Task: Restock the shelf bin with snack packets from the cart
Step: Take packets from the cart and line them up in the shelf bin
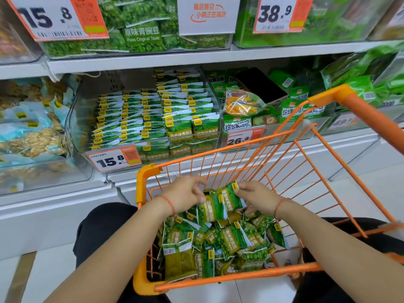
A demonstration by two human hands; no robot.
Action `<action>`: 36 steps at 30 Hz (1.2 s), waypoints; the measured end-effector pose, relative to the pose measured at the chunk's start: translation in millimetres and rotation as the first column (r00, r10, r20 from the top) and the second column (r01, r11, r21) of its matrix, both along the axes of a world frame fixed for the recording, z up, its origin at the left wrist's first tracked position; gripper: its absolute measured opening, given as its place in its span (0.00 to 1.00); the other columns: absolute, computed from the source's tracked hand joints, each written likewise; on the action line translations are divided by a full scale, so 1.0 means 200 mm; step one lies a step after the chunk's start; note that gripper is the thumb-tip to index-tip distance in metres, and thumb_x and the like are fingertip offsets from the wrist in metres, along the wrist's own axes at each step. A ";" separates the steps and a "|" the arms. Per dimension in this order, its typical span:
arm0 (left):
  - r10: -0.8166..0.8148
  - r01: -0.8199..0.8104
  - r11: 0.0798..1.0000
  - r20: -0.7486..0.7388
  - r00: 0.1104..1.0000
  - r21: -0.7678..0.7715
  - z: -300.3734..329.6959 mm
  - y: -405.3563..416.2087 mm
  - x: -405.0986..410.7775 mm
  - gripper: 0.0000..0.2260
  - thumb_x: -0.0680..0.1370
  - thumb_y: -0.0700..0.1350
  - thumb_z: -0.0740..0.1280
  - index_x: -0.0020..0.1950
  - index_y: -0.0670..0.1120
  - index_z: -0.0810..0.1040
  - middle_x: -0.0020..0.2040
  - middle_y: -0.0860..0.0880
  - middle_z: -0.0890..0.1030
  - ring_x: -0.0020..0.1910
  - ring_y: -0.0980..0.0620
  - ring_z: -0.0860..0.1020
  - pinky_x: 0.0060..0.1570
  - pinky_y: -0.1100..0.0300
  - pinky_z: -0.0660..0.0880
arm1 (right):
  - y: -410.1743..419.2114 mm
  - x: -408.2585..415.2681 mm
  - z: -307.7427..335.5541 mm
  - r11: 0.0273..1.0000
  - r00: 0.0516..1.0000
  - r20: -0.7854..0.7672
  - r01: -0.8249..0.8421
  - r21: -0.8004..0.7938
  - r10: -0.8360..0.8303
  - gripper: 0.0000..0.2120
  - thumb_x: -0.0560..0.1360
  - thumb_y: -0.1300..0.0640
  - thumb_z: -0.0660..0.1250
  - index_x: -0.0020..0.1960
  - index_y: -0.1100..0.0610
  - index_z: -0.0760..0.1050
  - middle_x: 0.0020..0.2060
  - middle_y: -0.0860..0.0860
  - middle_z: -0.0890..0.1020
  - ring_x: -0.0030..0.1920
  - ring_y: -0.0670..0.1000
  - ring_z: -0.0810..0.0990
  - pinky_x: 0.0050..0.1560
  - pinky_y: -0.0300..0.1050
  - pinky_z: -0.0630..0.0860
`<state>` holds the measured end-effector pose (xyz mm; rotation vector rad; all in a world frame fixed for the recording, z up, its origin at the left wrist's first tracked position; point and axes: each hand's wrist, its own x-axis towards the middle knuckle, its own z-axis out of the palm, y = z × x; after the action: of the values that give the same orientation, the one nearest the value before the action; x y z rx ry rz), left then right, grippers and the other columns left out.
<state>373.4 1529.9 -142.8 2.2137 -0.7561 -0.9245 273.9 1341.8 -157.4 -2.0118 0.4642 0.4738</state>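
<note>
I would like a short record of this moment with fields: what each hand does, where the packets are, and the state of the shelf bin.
left hand: grips one end of a small bundle of packets
right hand: pinches the other end of the bundle
cart: orange wire cart, loose green pea packets piled inside
shelf bin: clear bin tagged 15.8, rows of the same packets standing in it, space free at upper left

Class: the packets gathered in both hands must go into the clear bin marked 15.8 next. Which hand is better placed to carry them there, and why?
Probably the left hand: the bin lies up and left of the cart, on its side. The right hand would cross over the packets.
</note>
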 end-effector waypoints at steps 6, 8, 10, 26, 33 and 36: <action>0.160 -0.169 0.965 -0.061 0.985 -0.199 0.00 -0.02 0.01 0.14 0.77 0.38 0.67 0.63 0.45 0.76 0.39 0.55 0.78 0.39 0.56 0.78 0.49 0.59 0.77 | 0.05 0.02 0.02 0.949 0.995 -0.075 0.080 0.306 -0.060 0.18 0.81 0.46 0.54 0.65 0.53 0.71 0.57 0.46 0.78 0.40 0.51 0.84 0.37 0.43 0.81; 0.154 -0.159 0.971 -0.044 0.987 -0.179 -0.01 -0.03 0.01 0.13 0.77 0.39 0.68 0.62 0.45 0.76 0.40 0.55 0.78 0.39 0.53 0.78 0.50 0.56 0.78 | 0.07 0.02 0.02 0.935 0.995 -0.071 0.096 0.341 -0.077 0.24 0.79 0.41 0.55 0.70 0.51 0.66 0.59 0.40 0.70 0.40 0.52 0.84 0.36 0.43 0.80; 0.131 -0.122 0.981 0.050 0.990 -0.153 -0.01 -0.03 0.01 0.12 0.77 0.42 0.68 0.60 0.48 0.77 0.45 0.54 0.78 0.42 0.53 0.77 0.54 0.54 0.76 | 0.07 0.01 0.02 0.960 1.000 -0.007 0.009 0.279 -0.008 0.22 0.77 0.45 0.61 0.68 0.52 0.67 0.58 0.43 0.73 0.40 0.49 0.83 0.38 0.43 0.81; -0.061 0.032 0.981 0.143 0.988 0.193 -0.05 -0.01 0.04 0.33 0.72 0.52 0.73 0.73 0.47 0.63 0.66 0.46 0.73 0.61 0.46 0.73 0.55 0.56 0.72 | -0.02 -0.05 -0.16 0.844 0.840 -0.466 -0.444 -0.299 0.277 0.27 0.75 0.37 0.61 0.38 0.62 0.76 0.32 0.55 0.80 0.29 0.51 0.76 0.34 0.44 0.77; 0.025 -0.029 0.998 0.067 0.997 0.060 -0.02 -0.01 0.05 0.31 0.71 0.50 0.74 0.70 0.46 0.67 0.65 0.48 0.73 0.62 0.47 0.73 0.58 0.57 0.70 | 0.09 -0.03 -0.21 0.795 0.848 -0.355 -0.508 -0.332 0.394 0.14 0.71 0.48 0.73 0.43 0.58 0.74 0.36 0.53 0.76 0.35 0.50 0.74 0.34 0.41 0.68; 0.065 -0.067 0.998 -0.047 0.997 -0.021 -0.03 0.00 0.06 0.23 0.70 0.45 0.76 0.62 0.47 0.72 0.61 0.48 0.76 0.61 0.48 0.74 0.62 0.53 0.71 | 0.07 0.00 -0.15 0.951 0.941 -0.214 -0.290 -0.109 0.262 0.09 0.74 0.57 0.71 0.40 0.53 0.71 0.34 0.51 0.74 0.28 0.44 0.73 0.33 0.38 0.73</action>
<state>384.8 1529.0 -148.4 2.1767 -0.6648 -0.9273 273.2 1355.1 -187.7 -2.1867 0.3411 0.8416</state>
